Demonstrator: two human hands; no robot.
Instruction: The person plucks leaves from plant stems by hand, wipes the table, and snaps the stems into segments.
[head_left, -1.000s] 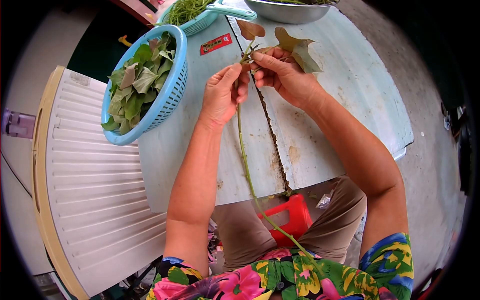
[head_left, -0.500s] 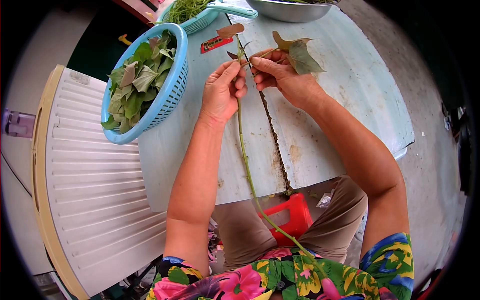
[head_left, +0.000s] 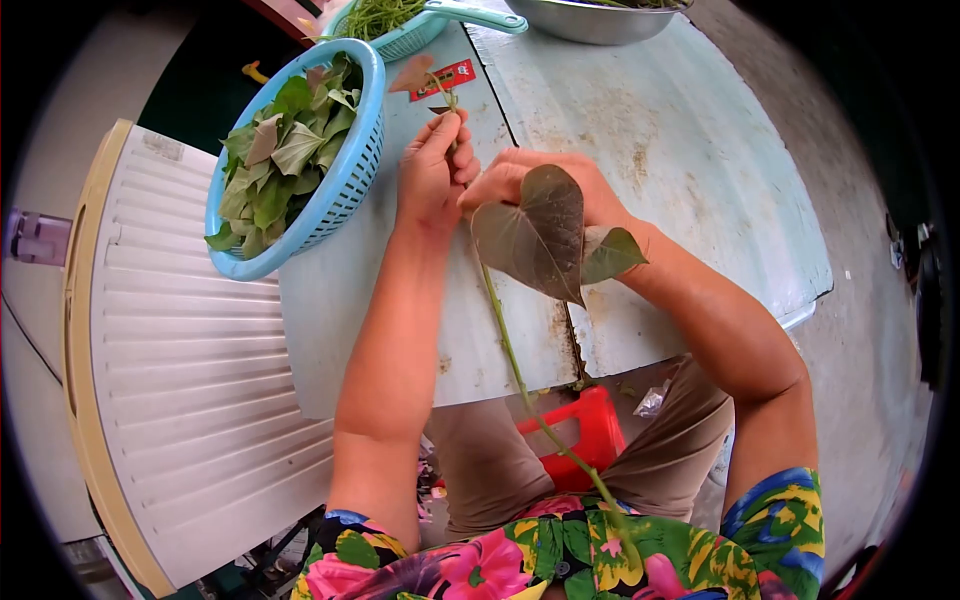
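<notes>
Pinching a vine stem upright above a worn table

Closed thumb-to-finger in the left hand (head_left: 436, 165), gripping the vine stem (head_left: 510, 350) just below the reddish tip leaf (head_left: 412, 75). Curled shut in the right hand (head_left: 550, 190), fingertips close beside the stem just below the left hand; cannot tell exactly what is pinched there. Hanging in front of that right hand and partly hiding it, a broad heart-shaped leaf (head_left: 535, 235), then beside it a smaller green leaf (head_left: 610, 254).

Trailing down from the hands, past the table edge, over a red plastic stool (head_left: 598, 440) and on to the floral shirt (head_left: 480, 565). Lying flat behind the tip leaf, partly covered by it, a red printed packet (head_left: 460, 73) on the stained pale-blue table (head_left: 700, 180). Standing left of the hands, tilted, a blue plastic basket (head_left: 374, 110) heaped with picked leaves (head_left: 290, 145). Set at the far edge, a teal colander (head_left: 415, 38) holding thin green stems (head_left: 380, 15), and farther right a metal bowl (head_left: 600, 28)
</notes>
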